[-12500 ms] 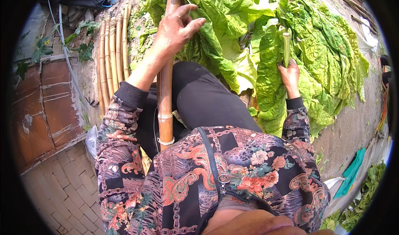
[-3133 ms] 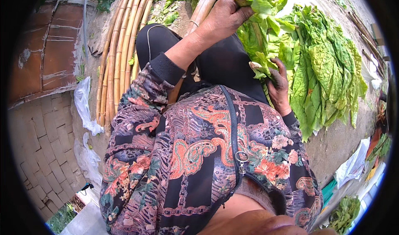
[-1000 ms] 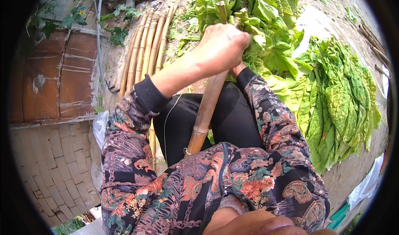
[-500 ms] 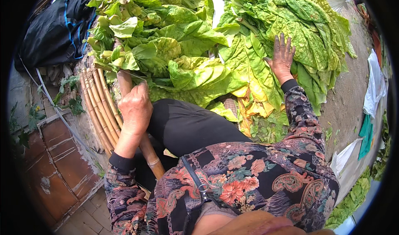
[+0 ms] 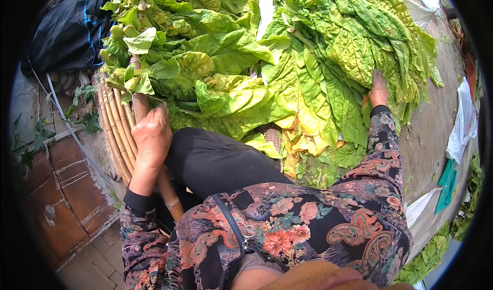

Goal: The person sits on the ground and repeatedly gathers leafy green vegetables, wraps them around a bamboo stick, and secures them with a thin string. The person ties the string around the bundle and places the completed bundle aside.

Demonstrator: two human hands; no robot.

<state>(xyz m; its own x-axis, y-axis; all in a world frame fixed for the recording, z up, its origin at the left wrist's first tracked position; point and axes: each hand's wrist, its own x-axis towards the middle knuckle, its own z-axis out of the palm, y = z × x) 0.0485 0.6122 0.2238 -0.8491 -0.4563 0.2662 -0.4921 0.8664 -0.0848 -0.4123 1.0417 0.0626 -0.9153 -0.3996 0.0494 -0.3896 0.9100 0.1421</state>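
Observation:
My left hand point(image 5: 153, 133) is closed in a fist round a thick bamboo pole point(image 5: 169, 195) that slants past my left leg. A thin string point(image 5: 156, 102) shows at the top of the fist. Beyond that hand, large green leaves point(image 5: 205, 59), which look like tobacco leaves, hang in bunches along the pole's upper part. My right hand point(image 5: 379, 91) is at the lower right edge of a heap of broad yellow-green leaves point(image 5: 354, 38). Its visible fingers are stretched out against the leaves, and some fingertips are hidden.
Several thinner bamboo poles point(image 5: 117, 123) lie to the left of my fist. A black bag with blue trim point(image 5: 64, 33) is at the far left, above rusty brown panels point(image 5: 67, 203). White plastic point(image 5: 460, 120) and a green cloth point(image 5: 446, 187) lie along the right side.
My right hand has moved right and nearer, from lying spread on top of the leaf heap to its lower edge. The left hand still grips the pole; the whole view has shifted slightly.

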